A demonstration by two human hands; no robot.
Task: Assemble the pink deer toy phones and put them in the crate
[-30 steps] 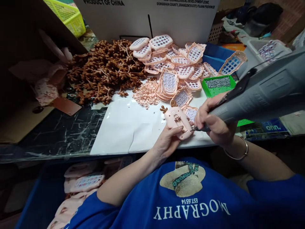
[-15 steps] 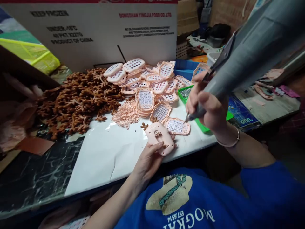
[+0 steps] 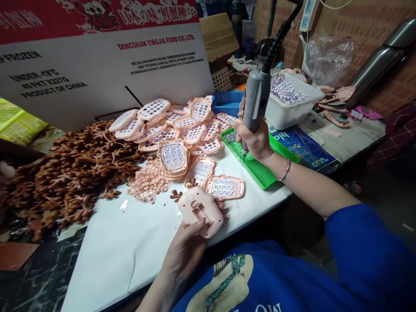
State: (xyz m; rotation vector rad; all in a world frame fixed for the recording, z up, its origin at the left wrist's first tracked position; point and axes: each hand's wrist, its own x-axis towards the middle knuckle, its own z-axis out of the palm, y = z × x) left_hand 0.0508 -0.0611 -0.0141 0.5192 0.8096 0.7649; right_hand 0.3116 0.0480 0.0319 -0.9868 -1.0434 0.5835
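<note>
One pink toy-phone shell point(image 3: 199, 210) rests back-up in my left hand point(image 3: 186, 247), fingers curled round it over the white paper point(image 3: 136, 242) — my right hand point(image 3: 256, 141), closed on the electric screwdriver point(image 3: 255, 97), dips the bit into the green screw tray point(image 3: 260, 167); dozens of keypad fronts point(image 3: 175, 125) lie piled beyond, seemingly unassembled.

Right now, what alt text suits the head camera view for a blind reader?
A person's left hand holds a pink toy shell above a white sheet, while the right hand holds a grey electric screwdriver tip-down over a green tray. Pink keypad covers and brown antler pieces are piled behind.
</note>
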